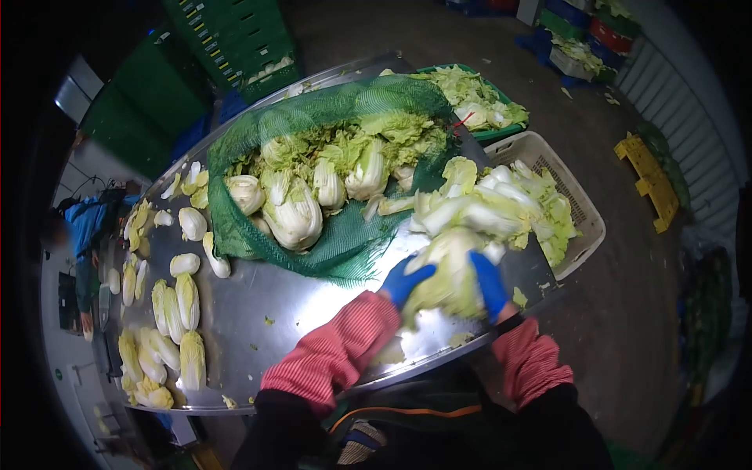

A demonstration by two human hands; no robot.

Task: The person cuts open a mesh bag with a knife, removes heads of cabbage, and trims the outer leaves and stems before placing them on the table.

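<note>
Both hands, the left hand [406, 280] and the right hand [489, 283], blue-gloved, are closed around a napa cabbage [448, 274], which is held between them above the near edge of the steel table [290, 301]. A green net sack [329, 235] of more cabbages is spread just beyond it, and trimmed cabbages [176, 301] are lined up at the table's left end.

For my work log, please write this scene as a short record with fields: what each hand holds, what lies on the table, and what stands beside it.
left hand: blue glove, gripping the cabbage head from its left side
right hand: blue glove, gripping the same head from its right side
table: steel surface, wet-looking, with leaf scraps
net sack: green mesh, open, full of untrimmed cabbages
trimmed pieces: pale cabbages in rows along the far left edge
white crate: beside the table, holding loose leaves
other person: blue sleeve at the far left
</note>
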